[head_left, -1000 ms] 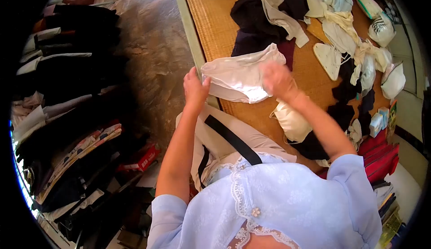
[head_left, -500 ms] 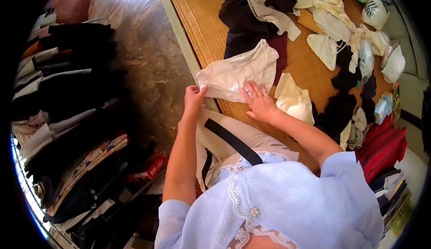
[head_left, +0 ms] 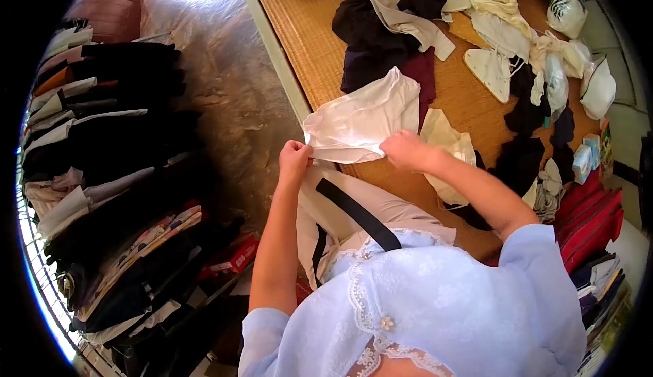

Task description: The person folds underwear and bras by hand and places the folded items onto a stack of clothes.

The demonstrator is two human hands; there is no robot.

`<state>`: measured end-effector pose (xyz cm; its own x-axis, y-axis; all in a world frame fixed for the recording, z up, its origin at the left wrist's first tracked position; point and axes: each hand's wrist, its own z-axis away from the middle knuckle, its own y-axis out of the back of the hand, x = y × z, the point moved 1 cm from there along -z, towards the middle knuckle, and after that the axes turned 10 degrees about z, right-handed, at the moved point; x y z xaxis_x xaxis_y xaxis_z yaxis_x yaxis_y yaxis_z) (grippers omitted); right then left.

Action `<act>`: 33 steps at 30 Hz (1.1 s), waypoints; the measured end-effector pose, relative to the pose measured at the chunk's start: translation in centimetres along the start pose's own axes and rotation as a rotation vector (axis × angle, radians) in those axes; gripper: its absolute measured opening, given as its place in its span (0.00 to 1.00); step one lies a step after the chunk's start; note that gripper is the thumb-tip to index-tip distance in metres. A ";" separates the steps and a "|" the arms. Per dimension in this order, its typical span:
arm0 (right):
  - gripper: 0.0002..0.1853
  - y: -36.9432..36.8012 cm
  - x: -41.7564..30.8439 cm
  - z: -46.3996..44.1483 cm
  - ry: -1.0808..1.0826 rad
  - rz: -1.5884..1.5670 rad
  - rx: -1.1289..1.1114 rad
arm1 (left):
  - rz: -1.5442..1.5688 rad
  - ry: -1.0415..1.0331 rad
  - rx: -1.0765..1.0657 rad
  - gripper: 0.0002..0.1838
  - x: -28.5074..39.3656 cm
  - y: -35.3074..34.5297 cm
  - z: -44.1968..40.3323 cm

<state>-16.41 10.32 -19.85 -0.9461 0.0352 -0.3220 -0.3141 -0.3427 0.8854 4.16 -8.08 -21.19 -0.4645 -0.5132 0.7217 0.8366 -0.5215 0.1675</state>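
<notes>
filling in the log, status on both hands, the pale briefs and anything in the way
Left hand pinching one corner of pale briefs. Right hand gripping their near edge. Briefs spread out, wrinkled. Cream cloth close by right hand, none over the briefs.

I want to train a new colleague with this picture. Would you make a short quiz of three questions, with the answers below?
1. True or false: the left hand and the right hand both hold the pale underwear.

2. Choose one. Which hand is nearer to the grey table edge?
a) left
b) right

3. Fill the gap: the strap across the beige trousers is ____ in colour.

Key: 1. true; 2. a; 3. black
</notes>
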 end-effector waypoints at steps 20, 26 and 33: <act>0.33 -3.1 -5.0 -2.0 -0.177 -0.024 0.555 | 0.298 0.104 -0.012 0.06 0.4 0.3 2.4; 0.38 -5.4 -5.3 -4.7 -0.191 -0.084 0.477 | 0.316 -0.032 -0.070 0.06 4.5 -3.2 5.7; 0.26 -3.2 -4.3 -0.3 -0.341 -0.401 0.248 | -0.019 -0.472 -0.461 0.13 6.1 -15.6 4.3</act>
<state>-11.34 11.01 -21.44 -0.7083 0.4317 -0.5585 -0.6234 -0.0112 0.7819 -10.49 -0.12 -16.47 -0.2127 -0.2020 0.9560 0.5712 -0.8195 -0.0461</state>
